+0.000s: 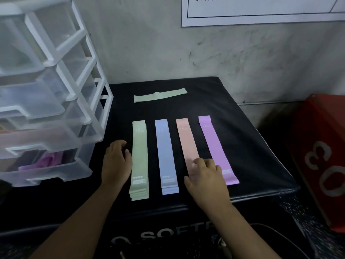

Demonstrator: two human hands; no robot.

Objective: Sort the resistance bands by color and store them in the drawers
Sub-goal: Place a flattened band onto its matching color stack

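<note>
Four stacks of resistance bands lie side by side on the black padded box [242, 128]: green [139, 146], blue [165, 146], pink [187, 141] and purple [212, 143]. A single green band [160, 95] lies crosswise further back. My left hand [116, 161] rests on the box just left of the green stack, its fingers loosely curled and its thumb touching the stack's edge. My right hand [207, 181] lies over the near end of the pink stack with its fingers bent down onto it. The clear plastic drawer unit [56, 109] stands at the left.
The bottom drawer [46, 172] is pulled out a little and holds purple bands. The drawer above it looks pinkish inside. A red box [321, 156] stands to the right of the black box. The wall is close behind, with a white paper sheet [261, 10].
</note>
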